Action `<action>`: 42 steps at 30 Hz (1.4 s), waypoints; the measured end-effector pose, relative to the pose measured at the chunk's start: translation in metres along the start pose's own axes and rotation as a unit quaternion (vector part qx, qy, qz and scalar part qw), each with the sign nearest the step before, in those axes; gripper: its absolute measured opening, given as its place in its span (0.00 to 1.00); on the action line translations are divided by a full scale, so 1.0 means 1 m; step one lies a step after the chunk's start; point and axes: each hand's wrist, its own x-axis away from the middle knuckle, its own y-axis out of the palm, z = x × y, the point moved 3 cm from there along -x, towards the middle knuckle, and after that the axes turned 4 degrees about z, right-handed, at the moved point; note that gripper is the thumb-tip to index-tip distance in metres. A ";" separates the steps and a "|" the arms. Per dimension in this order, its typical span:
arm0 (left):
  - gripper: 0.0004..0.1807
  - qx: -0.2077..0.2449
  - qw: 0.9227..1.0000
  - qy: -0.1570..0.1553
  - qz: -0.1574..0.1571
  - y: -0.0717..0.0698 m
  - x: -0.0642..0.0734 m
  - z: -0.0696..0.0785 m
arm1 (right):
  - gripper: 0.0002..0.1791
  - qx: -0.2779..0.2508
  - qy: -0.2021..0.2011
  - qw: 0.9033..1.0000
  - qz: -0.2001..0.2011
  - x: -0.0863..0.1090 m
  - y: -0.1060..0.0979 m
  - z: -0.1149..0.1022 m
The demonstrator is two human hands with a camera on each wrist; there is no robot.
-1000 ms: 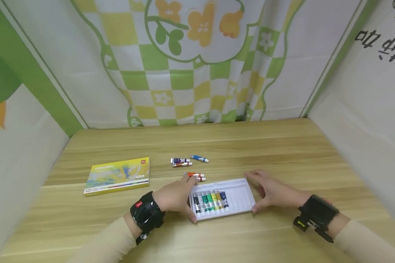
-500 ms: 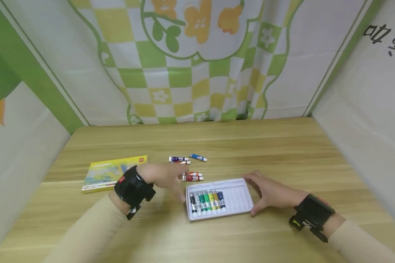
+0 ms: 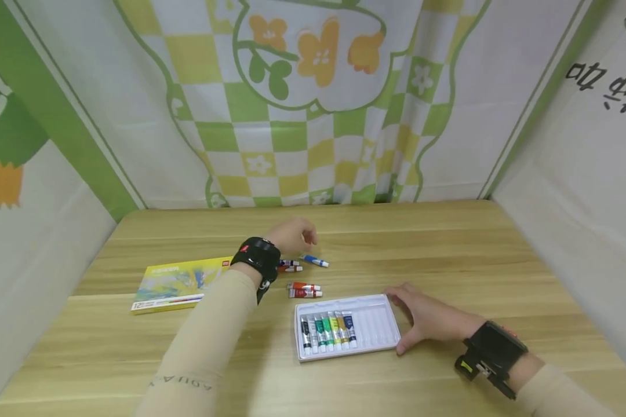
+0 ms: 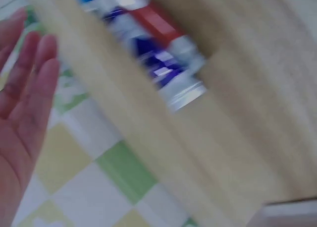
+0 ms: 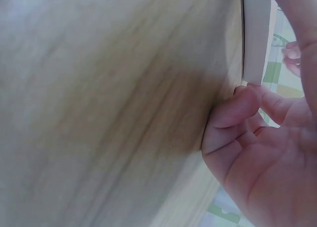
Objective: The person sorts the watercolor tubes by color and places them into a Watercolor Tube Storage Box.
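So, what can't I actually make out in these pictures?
Yellow box, head view: its right part is hidden behind the left sleeve.
Purple tube and reddish-brown tube, head view: left ends hidden by the black wrist strap.
Their fine print: too small in the head view, blurred in the left wrist view.
Pale thing, left wrist view: cut off at the lower right corner, unidentifiable.
White tray, right wrist view: cut off by the top edge.

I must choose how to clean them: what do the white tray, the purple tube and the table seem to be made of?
White tray: probably thin moulded plastic, slightly glossy; its ridged slots suggest this.
Purple tube: likely foil or soft metal, shiny; its flat end looks silvery.
Table: wood or wood-look laminate, smooth; grain stripes show.
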 end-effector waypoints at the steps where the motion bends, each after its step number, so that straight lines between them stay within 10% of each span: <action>1: 0.03 0.006 1.000 -0.007 0.002 0.005 -0.002 -0.003 | 0.64 -0.002 0.000 1.000 -0.001 -0.001 0.001 0.000; 10: 0.12 0.025 0.994 -0.088 -0.054 0.018 -0.008 -0.001 | 0.65 -0.009 0.014 1.000 0.000 -0.003 0.000 -0.002; 42: 0.05 -0.031 0.999 -0.009 -0.043 0.019 -0.010 0.001 | 0.64 0.000 0.027 1.000 -0.008 -0.003 0.000 -0.002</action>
